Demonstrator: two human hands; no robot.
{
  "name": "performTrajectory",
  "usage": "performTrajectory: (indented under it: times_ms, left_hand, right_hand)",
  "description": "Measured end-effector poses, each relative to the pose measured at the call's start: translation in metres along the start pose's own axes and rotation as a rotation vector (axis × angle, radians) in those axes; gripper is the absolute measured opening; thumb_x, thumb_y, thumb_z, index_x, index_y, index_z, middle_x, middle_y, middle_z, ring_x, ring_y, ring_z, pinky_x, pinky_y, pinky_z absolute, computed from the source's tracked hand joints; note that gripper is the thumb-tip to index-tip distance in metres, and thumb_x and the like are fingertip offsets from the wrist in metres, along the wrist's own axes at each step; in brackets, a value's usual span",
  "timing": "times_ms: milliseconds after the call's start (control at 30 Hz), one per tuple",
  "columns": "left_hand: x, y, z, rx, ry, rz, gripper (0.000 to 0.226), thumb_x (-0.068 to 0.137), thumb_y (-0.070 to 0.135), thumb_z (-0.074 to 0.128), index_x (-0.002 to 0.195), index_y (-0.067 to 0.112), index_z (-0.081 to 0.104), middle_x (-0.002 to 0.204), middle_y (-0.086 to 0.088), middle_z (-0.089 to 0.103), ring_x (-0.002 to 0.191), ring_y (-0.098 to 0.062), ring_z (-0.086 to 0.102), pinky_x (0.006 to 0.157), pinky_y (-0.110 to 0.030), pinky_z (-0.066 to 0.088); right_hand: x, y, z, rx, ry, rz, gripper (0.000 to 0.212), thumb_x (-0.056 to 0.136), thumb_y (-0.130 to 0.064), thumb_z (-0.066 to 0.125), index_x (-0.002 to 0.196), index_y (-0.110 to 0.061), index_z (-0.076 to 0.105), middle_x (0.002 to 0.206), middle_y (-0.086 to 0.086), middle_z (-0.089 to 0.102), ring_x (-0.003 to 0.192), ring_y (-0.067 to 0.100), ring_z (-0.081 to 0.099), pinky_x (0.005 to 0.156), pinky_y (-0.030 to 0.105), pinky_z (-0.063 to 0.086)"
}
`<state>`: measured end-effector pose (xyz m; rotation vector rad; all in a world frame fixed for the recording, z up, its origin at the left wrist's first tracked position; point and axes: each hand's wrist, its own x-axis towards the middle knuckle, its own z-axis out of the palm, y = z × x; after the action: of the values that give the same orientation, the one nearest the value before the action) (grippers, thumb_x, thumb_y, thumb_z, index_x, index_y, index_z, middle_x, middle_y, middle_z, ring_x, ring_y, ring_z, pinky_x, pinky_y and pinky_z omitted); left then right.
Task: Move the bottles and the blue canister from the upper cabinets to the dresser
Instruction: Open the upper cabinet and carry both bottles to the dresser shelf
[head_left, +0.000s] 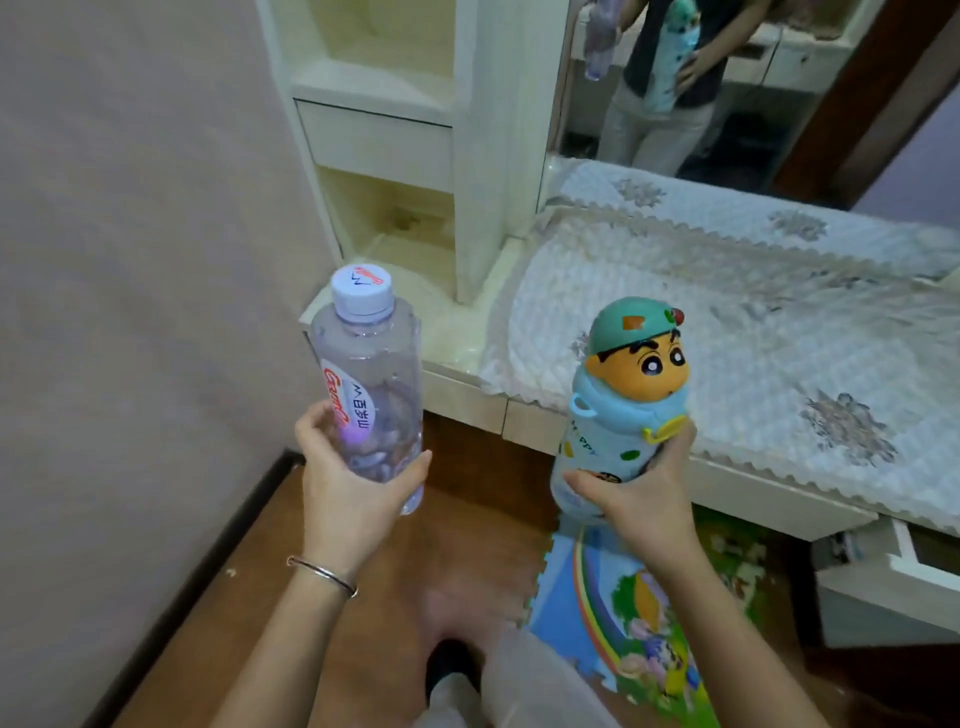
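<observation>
One head view looks forward and down, close over both hands, toward the dresser and mirror

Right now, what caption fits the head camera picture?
Left hand holds a clear bottle, right hand a blue cartoon canister, before the dresser.

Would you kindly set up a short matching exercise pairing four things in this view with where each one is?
Things:
1. clear bottle
2. blue canister
3. quilted cloth
4. bracelet

Places:
A. spread over the dresser top
B. in the right hand
C. on the left wrist
D. in the left hand

Pairs: 1-D, 2-B, 3-A, 4-C
</observation>
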<state>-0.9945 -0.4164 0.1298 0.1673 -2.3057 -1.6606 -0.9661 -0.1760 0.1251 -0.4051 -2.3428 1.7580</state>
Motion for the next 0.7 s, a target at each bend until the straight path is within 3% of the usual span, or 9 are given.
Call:
performTrajectory:
  times_ms: [67,167,233,333,400,500,600,700]
  left_hand:
    - [0.031,-0.004,0.001,-0.011,-0.01,0.017,0.086,0.049,0.009,0.087,0.111,0.022,0.029,0.1,0.026,0.039,0.084,0.028,0.046,0.075,-0.002,0.041]
    - [0.076,-0.013,0.007,-0.019,-0.011,-0.005,0.079,0.058,-0.002,0.082,0.117,0.008,0.031,0.096,0.025,0.037,0.079,0.034,0.044,0.069,0.006,0.038]
    - [0.108,-0.019,0.012,0.006,-0.013,-0.023,0.078,0.06,-0.001,0.08,0.12,0.001,0.031,0.092,0.024,0.037,0.076,0.033,0.044,0.065,0.003,0.038]
    - [0.159,-0.031,0.022,0.066,-0.01,-0.056,0.075,0.06,0.005,0.082,0.116,-0.003,0.033,0.089,0.009,0.041,0.081,0.005,0.051,0.063,0.001,0.039]
    - [0.194,-0.042,0.029,0.074,-0.016,-0.082,0.081,0.053,0.015,0.086,0.114,0.001,0.035,0.102,-0.001,0.046,0.093,-0.013,0.051,0.067,-0.002,0.04]
    - [0.239,-0.054,0.037,0.099,-0.023,-0.086,0.075,0.048,0.029,0.083,0.104,0.014,0.036,0.108,-0.009,0.052,0.1,-0.025,0.054,0.073,-0.009,0.039]
    - [0.272,-0.056,0.042,0.088,-0.039,-0.081,0.075,0.054,0.008,0.086,0.102,0.019,0.031,0.097,0.006,0.046,0.088,-0.008,0.052,0.067,0.005,0.037]
    - [0.302,-0.065,0.044,0.033,-0.118,-0.097,0.075,0.054,-0.005,0.083,0.104,0.021,0.033,0.093,0.021,0.045,0.083,0.008,0.049,0.064,0.01,0.035]
  right_hand:
    - [0.026,-0.006,0.021,-0.019,0.003,-0.009,0.084,0.061,-0.002,0.081,0.122,-0.022,0.028,0.107,-0.009,0.052,0.098,0.001,0.058,0.074,0.022,0.054]
    - [0.068,-0.012,0.051,-0.033,-0.013,-0.005,0.082,0.06,-0.003,0.082,0.12,-0.022,0.029,0.1,-0.017,0.053,0.084,-0.011,0.061,0.062,0.012,0.054]
    - [0.096,-0.014,0.071,-0.03,-0.026,0.001,0.082,0.059,-0.004,0.083,0.12,-0.022,0.03,0.097,-0.021,0.054,0.079,-0.02,0.058,0.059,0.005,0.051]
    - [0.142,-0.016,0.105,-0.007,-0.075,-0.009,0.085,0.059,-0.004,0.083,0.125,-0.018,0.032,0.099,-0.021,0.054,0.079,-0.022,0.057,0.059,0.002,0.049]
    - [0.172,-0.017,0.128,-0.013,-0.104,-0.008,0.081,0.06,0.0,0.082,0.122,-0.02,0.034,0.097,-0.021,0.055,0.077,-0.023,0.057,0.058,0.001,0.047]
    - [0.205,-0.022,0.162,0.008,-0.16,0.003,0.072,0.06,0.002,0.08,0.106,-0.033,0.039,0.092,-0.02,0.058,0.073,-0.02,0.059,0.056,0.002,0.047]
    - [0.23,-0.018,0.194,0.009,-0.196,0.03,0.069,0.058,0.001,0.081,0.099,-0.038,0.043,0.091,-0.016,0.063,0.077,-0.013,0.063,0.062,0.007,0.052]
    - [0.243,-0.015,0.224,-0.029,-0.196,0.057,0.062,0.054,-0.007,0.083,0.102,-0.031,0.052,0.091,-0.009,0.069,0.081,-0.002,0.067,0.076,0.028,0.059]
